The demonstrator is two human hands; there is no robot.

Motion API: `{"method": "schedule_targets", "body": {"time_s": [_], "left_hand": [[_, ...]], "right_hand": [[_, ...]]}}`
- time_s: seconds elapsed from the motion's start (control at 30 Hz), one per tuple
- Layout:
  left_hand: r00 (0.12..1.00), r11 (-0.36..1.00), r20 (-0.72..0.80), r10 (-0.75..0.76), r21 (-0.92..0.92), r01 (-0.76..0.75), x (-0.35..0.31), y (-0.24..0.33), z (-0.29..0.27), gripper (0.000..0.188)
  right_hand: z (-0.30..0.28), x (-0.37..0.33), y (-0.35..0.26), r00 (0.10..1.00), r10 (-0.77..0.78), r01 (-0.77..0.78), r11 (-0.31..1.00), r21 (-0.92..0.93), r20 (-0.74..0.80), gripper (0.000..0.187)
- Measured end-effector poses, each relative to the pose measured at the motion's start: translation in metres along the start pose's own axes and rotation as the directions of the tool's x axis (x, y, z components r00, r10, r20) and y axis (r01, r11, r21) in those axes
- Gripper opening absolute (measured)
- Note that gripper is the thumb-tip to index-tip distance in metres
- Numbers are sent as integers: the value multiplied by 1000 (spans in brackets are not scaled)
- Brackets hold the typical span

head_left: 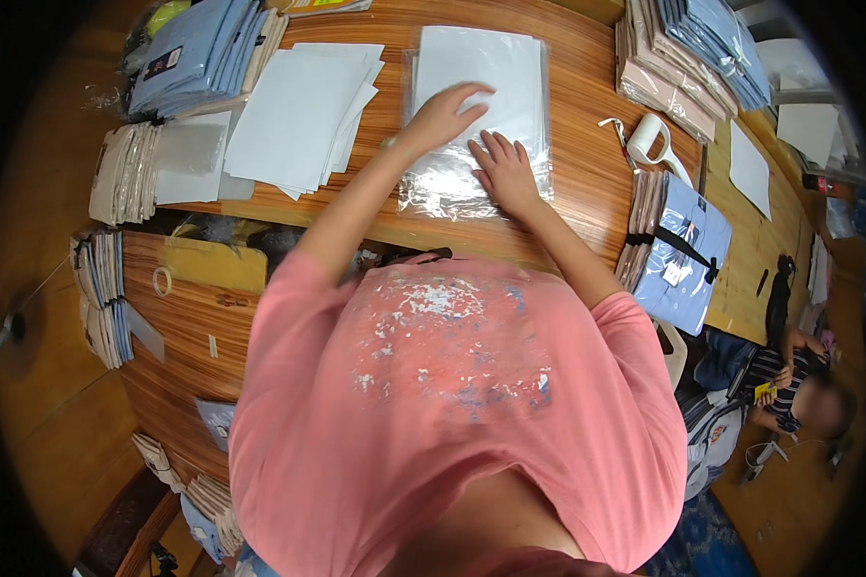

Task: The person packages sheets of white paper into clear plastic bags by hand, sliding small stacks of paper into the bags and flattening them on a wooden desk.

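In front of me a white sheet (481, 62) lies on or in a stack of clear plastic bags (443, 200). Over the left side of the sheet is my left hand (445, 115), its thumb and fingers apart and nothing seen between them; whether it touches the sheet I cannot tell. Lower down, my right hand (506, 175) rests on the shiny plastic with its fingers spread. To the left, a fanned pile of white sheets (298, 111) lies on the wooden table (582, 125).
Folded blue shirts (188, 58) are stacked at the far left, above bagged beige garments (125, 173). More folded clothes (668, 72) stand at the far right. A white tape dispenser (649, 139) sits near a strapped blue shirt bundle (683, 250). Another person (789, 385) is at the right.
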State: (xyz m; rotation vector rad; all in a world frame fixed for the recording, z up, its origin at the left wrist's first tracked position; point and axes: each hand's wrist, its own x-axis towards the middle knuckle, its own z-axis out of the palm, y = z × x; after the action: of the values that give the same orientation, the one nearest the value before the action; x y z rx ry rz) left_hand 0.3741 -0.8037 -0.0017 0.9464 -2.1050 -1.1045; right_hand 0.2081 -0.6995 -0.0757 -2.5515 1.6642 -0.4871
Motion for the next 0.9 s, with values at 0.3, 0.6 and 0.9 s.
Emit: {"method": "schedule_targets", "body": {"time_s": [0.3,0.6,0.9], "left_hand": [[974,698,190,121,681,-219,29,-89,52,49],[967,678,196,163,690,-254,30,-93,52,50],[966,685,218,137,684,-251,31,-91,49,52]], "right_hand": [[-5,-18,-25,986,154,-161,977,141,60,34],[-4,19,-10,989,126,-136,980,149,72,15],[-18,23,-9,997,-54,64,963,260,-48,14]]}}
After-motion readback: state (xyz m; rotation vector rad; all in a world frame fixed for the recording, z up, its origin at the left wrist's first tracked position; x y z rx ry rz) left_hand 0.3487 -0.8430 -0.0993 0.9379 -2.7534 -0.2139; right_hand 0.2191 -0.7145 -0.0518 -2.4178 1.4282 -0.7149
